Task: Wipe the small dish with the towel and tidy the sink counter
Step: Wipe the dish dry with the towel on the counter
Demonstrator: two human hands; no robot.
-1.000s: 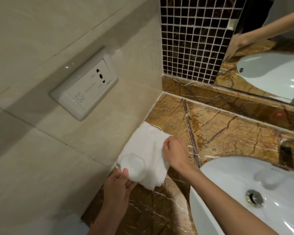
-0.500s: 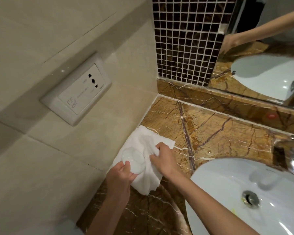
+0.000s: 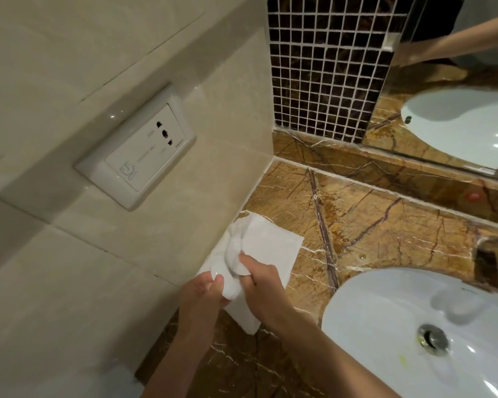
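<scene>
The person holds the small clear glass dish (image 3: 217,270) above the near left part of the brown veined marble counter (image 3: 385,225), close to the beige tiled wall (image 3: 98,268), probably so that any drops fall on the stone and the dish can go back to its corner afterwards. The left hand (image 3: 203,294) supports the dish from below, with the thumb pressed on its near rim; the other fingers of this hand are hidden under the dish and the cloth, so how they lie cannot be told. The right hand (image 3: 260,278) is closed into a loose fist around a bunched part of the white cotton towel (image 3: 270,248), and the fingers are curled together and pinch the cloth against the dish, which seems to be the way to rub the inside surface. Most of the dish is covered by the cloth, and only a shiny transparent edge shows beside the left thumb. The rest of the towel lies flat in a soft rectangular sheet on the counter, with one corner pointing to the near side; it looks thick and absorbent, without pattern. The counter is polished and hard, with thin white and dark veins. To the right, the white oval ceramic basin (image 3: 371,311) is sunk in the stone, smooth and glossy, with a round metal drain (image 3: 433,338). On the wall at the left there is a white plastic socket plate (image 3: 138,159). The wiping appears to be in progress, and the tidying of the counter is probably not done.
</scene>
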